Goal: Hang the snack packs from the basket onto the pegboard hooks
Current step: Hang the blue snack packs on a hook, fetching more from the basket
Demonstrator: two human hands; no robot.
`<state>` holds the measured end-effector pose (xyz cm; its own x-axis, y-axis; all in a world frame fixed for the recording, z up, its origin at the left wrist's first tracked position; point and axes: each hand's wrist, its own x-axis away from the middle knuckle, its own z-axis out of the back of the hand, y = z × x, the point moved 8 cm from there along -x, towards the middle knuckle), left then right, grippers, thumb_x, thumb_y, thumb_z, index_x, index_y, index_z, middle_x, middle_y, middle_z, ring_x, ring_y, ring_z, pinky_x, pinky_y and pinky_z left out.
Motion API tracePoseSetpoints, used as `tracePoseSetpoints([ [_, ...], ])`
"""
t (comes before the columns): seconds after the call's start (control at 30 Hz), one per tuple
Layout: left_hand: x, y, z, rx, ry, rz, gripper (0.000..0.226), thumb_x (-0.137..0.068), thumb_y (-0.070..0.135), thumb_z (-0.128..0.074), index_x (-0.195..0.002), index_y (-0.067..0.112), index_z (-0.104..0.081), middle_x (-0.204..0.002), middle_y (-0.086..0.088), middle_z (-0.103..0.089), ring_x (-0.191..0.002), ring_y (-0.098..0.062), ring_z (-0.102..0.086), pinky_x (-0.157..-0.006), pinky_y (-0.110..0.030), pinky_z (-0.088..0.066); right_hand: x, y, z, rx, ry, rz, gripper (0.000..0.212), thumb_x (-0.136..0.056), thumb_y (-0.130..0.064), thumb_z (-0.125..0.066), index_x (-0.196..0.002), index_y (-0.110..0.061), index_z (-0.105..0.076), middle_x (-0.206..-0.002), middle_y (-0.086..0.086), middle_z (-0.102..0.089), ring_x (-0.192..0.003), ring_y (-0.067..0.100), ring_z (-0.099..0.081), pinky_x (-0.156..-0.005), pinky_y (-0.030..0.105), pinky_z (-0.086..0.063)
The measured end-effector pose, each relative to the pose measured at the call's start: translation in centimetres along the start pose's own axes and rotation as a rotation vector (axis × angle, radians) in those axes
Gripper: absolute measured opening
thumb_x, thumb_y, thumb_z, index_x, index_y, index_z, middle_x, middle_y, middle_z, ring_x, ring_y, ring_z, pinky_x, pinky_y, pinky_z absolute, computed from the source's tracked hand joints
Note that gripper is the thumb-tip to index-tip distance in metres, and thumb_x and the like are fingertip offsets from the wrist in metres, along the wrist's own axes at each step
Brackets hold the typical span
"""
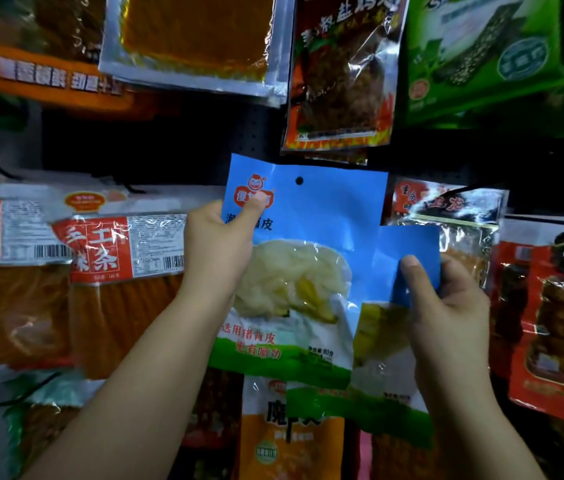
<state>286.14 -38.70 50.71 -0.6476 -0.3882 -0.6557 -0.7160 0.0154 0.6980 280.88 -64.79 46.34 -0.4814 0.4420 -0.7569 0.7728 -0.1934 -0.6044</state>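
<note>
Both hands are clamped on packs: my left hand (219, 244) pinches the blue snack pack (308, 237) in front of the dark pegboard (169, 147), my right hand (446, 306) grips a second blue pack (405, 258) just behind it.

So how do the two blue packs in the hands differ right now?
The left pack, gripped by the left hand, sits in front and higher, its whole face and hang hole showing. The right pack, pinched by the right hand, sits lower and behind, mostly covered, its hole out of sight. Both share the blue top, clear window and green bottom band; neither is on a hook.
</note>
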Motion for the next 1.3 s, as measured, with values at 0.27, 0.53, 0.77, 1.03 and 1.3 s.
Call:
tracePoseSetpoints([
  [0.27, 0.5, -0.6, 0.9, -0.161, 0.059, 0.006, 0.025, -0.083, 0.034, -0.069, -0.064, 0.017, -0.067, -0.072, -0.007, -0.072, -0.077, -0.034, -0.069, -0.067, -0.049, -0.055, -0.3, 1.2, 1.0, 0.016, 0.014, -0.04, 0.011, -0.093, -0.025, -0.057, -0.085, -0.027, -0.064, -0.074, -0.017, -0.069, -0.065, -0.003, -0.063, -0.051, 0.012, -0.044],
  [0.53, -0.3, -1.3, 0.4, -0.289, 0.045, -0.058, 0.047, -0.085, 0.04, -0.065, -0.08, -0.007, -0.063, -0.083, -0.031, -0.065, -0.075, -0.044, -0.063, -0.064, -0.05, -0.051, 0.0, 1.3, 1.1, 0.033, -0.007, -0.033, 0.017, -0.094, -0.018, -0.055, -0.082, -0.027, -0.062, -0.074, -0.02, -0.069, -0.068, -0.004, -0.065, -0.054, 0.013, -0.049],
  [0.77, -2.5, -3.0, -1.3, -0.387, 0.007, -0.051, 0.035, -0.088, 0.039, -0.062, -0.077, 0.005, -0.067, -0.079, -0.022, -0.068, -0.076, -0.038, -0.064, -0.065, -0.044, -0.05, 0.0, -0.1, 1.7, 0.403, -0.055, 0.088, 0.007, -0.092, -0.027, -0.055, -0.085, -0.029, -0.057, -0.077, -0.004, -0.064, -0.071, 0.018, -0.062, -0.064, 0.053, -0.054],
  [1.03, -5.2, -6.6, -4.3, -0.448, -0.027, -0.015, 0.033, -0.091, 0.037, -0.059, -0.084, 0.006, -0.064, -0.075, -0.01, -0.06, -0.069, -0.025, -0.053, -0.051, -0.026, -0.031, -0.7, 0.1, 2.6, 0.512, -0.097, 0.068, 0.006, -0.092, -0.028, -0.055, -0.095, -0.025, -0.058, -0.083, -0.01, -0.063, -0.079, 0.019, -0.063, -0.07, 0.048, -0.054],
  [1.3, -7.7, -11.2, -6.5, -0.373, -0.076, 0.138, 0.032, -0.091, 0.029, -0.06, -0.105, 0.0, -0.065, -0.106, -0.018, -0.067, -0.099, -0.034, -0.062, -0.082, -0.038, -0.048, -1.9, 1.4, 4.6, 0.365, -0.045, -0.03, 0.01, -0.086, -0.036, -0.055, -0.077, -0.034, -0.06, -0.076, -0.017, -0.068, -0.074, -0.003, -0.064, -0.059, 0.033, -0.053],
])
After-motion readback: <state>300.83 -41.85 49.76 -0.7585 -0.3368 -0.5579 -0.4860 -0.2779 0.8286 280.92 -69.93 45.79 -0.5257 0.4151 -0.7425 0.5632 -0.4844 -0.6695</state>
